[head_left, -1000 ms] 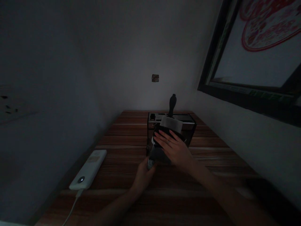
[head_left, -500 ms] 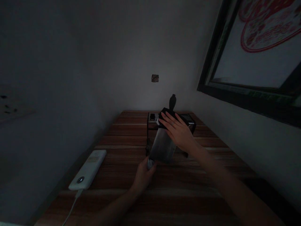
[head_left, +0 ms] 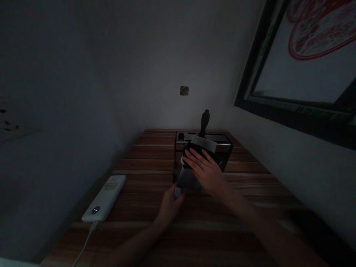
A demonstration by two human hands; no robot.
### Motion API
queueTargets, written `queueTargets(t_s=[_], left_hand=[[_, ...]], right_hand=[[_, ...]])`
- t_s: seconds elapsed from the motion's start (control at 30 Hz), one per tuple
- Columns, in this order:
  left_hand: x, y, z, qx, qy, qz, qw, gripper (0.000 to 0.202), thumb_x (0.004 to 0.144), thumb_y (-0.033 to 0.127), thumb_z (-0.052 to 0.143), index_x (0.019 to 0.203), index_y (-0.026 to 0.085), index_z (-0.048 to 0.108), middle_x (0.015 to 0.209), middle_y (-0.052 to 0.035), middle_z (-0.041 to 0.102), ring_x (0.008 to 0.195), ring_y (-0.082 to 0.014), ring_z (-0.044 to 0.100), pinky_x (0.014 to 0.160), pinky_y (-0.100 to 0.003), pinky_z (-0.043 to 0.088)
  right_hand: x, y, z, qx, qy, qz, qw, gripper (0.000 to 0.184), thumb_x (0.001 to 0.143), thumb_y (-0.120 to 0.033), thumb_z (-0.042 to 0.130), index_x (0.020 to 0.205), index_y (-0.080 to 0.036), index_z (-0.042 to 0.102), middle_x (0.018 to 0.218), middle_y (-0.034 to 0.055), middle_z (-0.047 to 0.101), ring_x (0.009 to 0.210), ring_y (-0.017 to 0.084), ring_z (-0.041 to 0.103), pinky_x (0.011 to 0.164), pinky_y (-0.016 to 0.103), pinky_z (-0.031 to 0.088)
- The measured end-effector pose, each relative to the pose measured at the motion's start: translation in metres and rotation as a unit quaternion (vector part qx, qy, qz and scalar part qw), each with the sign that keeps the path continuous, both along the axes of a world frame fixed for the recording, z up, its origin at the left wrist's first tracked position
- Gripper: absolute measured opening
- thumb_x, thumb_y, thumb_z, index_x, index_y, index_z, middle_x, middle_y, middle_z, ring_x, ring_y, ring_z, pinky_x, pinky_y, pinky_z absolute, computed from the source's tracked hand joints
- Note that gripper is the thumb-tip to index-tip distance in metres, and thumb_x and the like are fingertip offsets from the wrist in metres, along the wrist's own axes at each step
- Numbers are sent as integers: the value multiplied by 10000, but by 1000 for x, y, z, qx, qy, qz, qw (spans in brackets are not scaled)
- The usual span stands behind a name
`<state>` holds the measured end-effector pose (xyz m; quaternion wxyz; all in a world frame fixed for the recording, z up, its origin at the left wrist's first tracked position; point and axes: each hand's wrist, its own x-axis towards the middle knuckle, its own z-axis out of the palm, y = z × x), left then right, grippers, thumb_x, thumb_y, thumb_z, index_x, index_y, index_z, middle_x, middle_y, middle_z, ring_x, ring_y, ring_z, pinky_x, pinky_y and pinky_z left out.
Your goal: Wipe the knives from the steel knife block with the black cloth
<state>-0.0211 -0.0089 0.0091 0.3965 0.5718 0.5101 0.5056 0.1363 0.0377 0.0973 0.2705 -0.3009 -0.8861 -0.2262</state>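
My left hand is closed around the handle of a cleaver, whose wide metal blade points away from me and tilts up. A folded black cloth with a pale edge lies across the middle of the blade. Pressing it there is my right hand, fingers long and close together over the cloth; its thumb is hidden. Bare blade shows both beyond and below the cloth. Right behind the cleaver stands a dark knife rack with a metal top, and a black knife handle sticks up from it.
A white power bank with a plugged-in cable lies at the left of the striped wooden table. Walls close in on the left, back and right. A dark frame hangs at the right, and a dark object lies at lower right.
My right hand and the black cloth have slid down the blade toward the cleaver's handle, uncovering the far end of the blade. My left hand has stayed nearly in place.
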Motion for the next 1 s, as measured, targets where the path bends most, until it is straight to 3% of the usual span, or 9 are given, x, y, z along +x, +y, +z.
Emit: queueTargets(t_s=[0.23,0.43,0.77,1.0], left_hand=[[-3,2,-8,2,-20,-8,1000,173,686,169,501,815,123,605,731,-16,644,674,-141,560,629,-214,451],[-4,0,-12,-33,-93,-7,995,327,505,69,490,802,93,624,815,-74,686,782,-214,593,714,-291,481],[-4,0,-10,-51,-108,11,993,410,449,19,453,806,96,638,823,-67,697,808,-237,606,715,-307,493],[-4,0,-6,-42,-89,3,995,363,453,23,445,744,114,642,759,-49,699,768,-227,606,697,-303,493]], right_hand=[[-11,-28,-35,-21,-30,14,999,404,907,-142,323,1307,-155,376,1398,27,343,1309,181,254,1052,440,278],[-21,-47,-61,-31,-37,37,998,405,914,-142,277,1307,-135,377,1392,40,350,1303,189,268,1019,430,338],[-23,-48,-63,-24,-25,38,999,436,888,-175,361,1322,-139,356,1403,51,326,1306,204,262,1013,436,344],[-19,-45,-62,-25,-47,45,998,447,897,-195,363,1336,-125,323,1407,51,319,1310,190,251,1017,412,348]])
